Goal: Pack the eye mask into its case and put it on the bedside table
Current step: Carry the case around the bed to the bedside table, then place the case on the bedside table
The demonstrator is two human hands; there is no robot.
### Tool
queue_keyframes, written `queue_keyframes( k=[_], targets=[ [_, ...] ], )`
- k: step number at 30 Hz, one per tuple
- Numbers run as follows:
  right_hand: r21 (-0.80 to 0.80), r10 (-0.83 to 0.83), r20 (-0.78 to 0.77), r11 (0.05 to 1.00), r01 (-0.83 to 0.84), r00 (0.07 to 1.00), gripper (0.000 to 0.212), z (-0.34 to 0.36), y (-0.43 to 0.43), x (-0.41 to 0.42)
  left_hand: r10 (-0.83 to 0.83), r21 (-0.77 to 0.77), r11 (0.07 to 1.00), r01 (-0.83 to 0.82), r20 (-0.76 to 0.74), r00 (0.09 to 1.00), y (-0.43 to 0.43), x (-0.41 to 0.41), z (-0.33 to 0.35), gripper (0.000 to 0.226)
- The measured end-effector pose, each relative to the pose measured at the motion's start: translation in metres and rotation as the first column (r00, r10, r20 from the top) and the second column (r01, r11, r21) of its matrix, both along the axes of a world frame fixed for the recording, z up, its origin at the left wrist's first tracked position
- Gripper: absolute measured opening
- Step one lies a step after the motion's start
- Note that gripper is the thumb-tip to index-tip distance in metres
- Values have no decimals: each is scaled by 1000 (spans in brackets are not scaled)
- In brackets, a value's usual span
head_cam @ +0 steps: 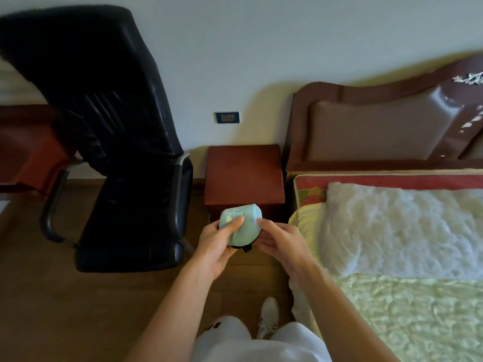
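Can't really read the print on the mint case (243,223), my left thumb (234,223) covers half of it. Something black (244,247) pokes out underneath, mostly hidden, can't tell if it's the mask. The bed (407,296) runs off the right edge.

We see a reddish-brown wooden bedside table (244,173) standing on the brown wood-plank floor (47,296) between chair and bed; its top carries nothing. On the same floor stands a black leather office chair (122,142) with metal armrests, plus a white sneaker (268,316). The bed with padded brown headboard (379,131) carries a fluffy white pillow (402,226) and a pale-green quilted cover (407,317).
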State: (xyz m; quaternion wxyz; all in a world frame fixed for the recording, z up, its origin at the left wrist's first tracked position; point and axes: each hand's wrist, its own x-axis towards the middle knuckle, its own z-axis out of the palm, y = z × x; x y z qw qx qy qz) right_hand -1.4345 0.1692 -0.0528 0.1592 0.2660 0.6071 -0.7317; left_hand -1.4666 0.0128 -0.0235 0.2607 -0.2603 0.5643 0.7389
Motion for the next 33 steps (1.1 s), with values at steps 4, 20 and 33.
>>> queue_keyframes(
  k=[4,20,33],
  targets=[
    [-22,3,6,1000,-3,1000,52,-2,24,-48,32,-18,999,-32,1,999,25,-41,8,17],
    [-13,-44,76,999,45,996,45,-20,49,-214,21,59,998,-24,41,999,39,-212,-16,24],
    [107,-143,87,985,134,986,38,-17,34,-370,-63,170,984,56,39,997,14,-389,-34,35]
  ],
)
